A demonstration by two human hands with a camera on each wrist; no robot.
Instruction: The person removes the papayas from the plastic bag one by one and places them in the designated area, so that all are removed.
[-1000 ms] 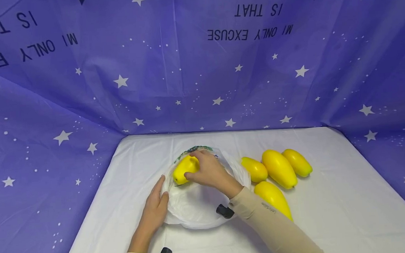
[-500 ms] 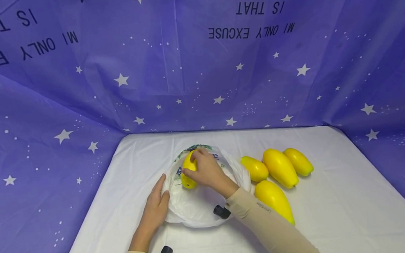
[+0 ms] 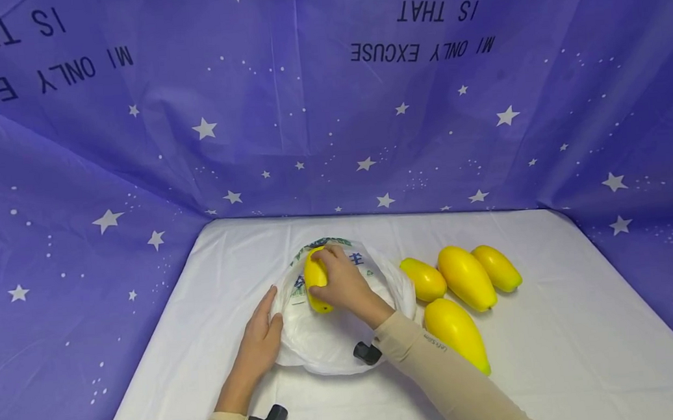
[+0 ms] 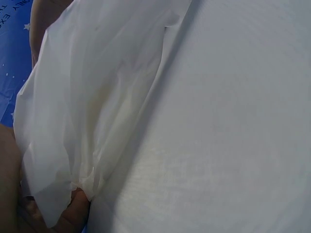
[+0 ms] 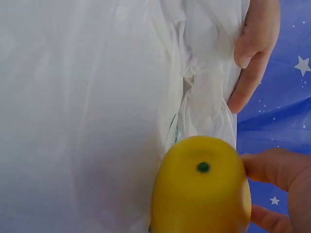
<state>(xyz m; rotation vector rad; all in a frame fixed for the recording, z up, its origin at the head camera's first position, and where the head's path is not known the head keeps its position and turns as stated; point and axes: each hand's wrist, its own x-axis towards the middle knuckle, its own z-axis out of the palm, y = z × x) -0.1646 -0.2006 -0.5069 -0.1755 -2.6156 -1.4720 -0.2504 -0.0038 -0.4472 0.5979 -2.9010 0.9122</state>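
Observation:
In the head view, a white plastic bag (image 3: 322, 344) lies with its mouth spread wide, blue and green print showing inside. My right hand (image 3: 346, 286) reaches over the mouth and grips a yellow mango (image 3: 315, 282), which stands lengthwise over the bag's far inner side. The right wrist view shows that mango (image 5: 201, 194) end-on with its dark green stem spot, fingers (image 5: 272, 167) against its side. At the bag's left rim, my left hand (image 3: 258, 345) holds the edge. In the left wrist view the bag's plastic (image 4: 87, 97) hides most of that hand.
Several more mangoes sit right of the bag: a large one (image 3: 466, 278), a smaller one beside the rim (image 3: 423, 279), and one nearer the right sleeve (image 3: 458, 335). A white cloth (image 3: 585, 336) covers the table. Purple star-print curtains (image 3: 330, 119) stand behind and at both sides.
The mango in my right hand has turned from slanting to nearly lengthwise and shifted slightly right over the bag. My left hand stays at the rim.

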